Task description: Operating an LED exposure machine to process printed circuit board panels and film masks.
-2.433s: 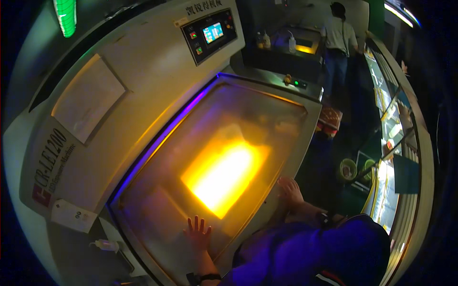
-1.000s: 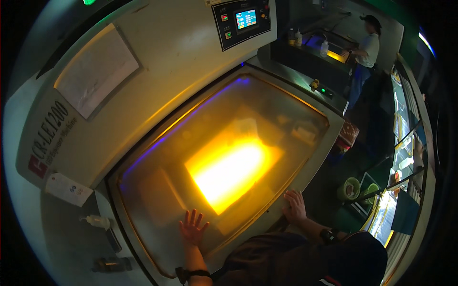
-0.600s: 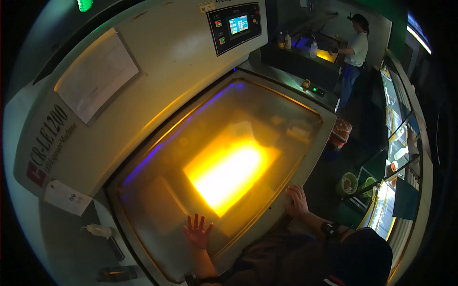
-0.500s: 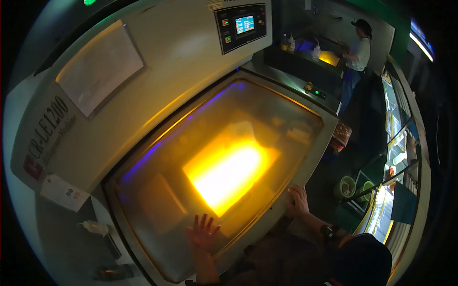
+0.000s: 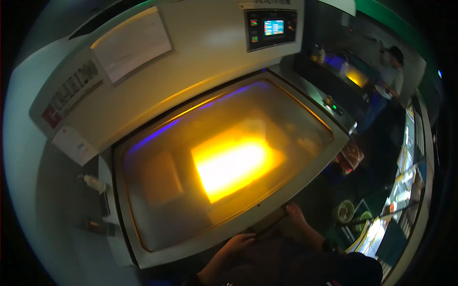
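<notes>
Resting both hands on the near edge of the glass lid (image 5: 224, 162), the person risks a slip or pinched fingers if that frame shifts under uneven pressure. The left hand (image 5: 237, 243) lies flat, grip apart, at the lid's front rim; the right hand (image 5: 296, 213) curls over its near right corner, beside a dark handle (image 5: 272, 224).

glass lid (image 5: 229, 162) | large, flat, shut, glowing yellow | on white machine (image 5: 200, 52)
</notes>
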### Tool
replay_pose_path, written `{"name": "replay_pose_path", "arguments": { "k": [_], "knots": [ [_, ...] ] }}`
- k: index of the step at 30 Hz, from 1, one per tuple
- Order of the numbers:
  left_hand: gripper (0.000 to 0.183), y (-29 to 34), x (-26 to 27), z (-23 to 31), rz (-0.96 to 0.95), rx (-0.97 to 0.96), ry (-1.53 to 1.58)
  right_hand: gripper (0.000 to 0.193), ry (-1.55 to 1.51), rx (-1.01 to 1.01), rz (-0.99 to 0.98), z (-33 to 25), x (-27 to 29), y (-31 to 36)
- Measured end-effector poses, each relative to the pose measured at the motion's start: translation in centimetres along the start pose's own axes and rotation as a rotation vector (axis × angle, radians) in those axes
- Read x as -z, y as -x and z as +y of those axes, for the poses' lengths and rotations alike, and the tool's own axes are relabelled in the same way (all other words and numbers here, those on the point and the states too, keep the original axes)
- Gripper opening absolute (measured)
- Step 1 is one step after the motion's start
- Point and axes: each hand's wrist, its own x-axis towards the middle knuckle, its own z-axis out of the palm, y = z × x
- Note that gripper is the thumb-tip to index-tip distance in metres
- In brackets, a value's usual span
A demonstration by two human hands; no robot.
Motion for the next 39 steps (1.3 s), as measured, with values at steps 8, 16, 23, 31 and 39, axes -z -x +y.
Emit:
{"name": "replay_pose_path", "arguments": {
  "k": [8, 16, 23, 31, 39],
  "knots": [
    [0.050, -2.2, -3.7, 2.4, 0.282, 0.321, 0.201, 0.046, 0.095, 0.249, -0.777, -0.7, 2.8, -1.3],
    [0.053, -2.8, -10.0, -0.4, 0.555, 0.362, 0.773, 0.041, 0.000, -0.107, -0.815, -6.6, 1.1, -0.8],
    [0.056, -5.9, -9.2, -0.3, 0.364, 0.102, 1.058, 0.043, -0.018, 0.197, -0.693, -4.2, 1.8, 0.0],
    [0.052, -1.3, -1.0, 8.3, -0.016, -0.143, 0.654, 0.052, -0.746, 0.176, -0.682, -10.2, 0.6, 3.7],
    [0.102, 0.1, 9.4, 18.5, -0.693, -0.941, 1.446, 0.055, -0.862, 0.535, -0.166, -21.2, -4.7, 11.6]
  ]
}}
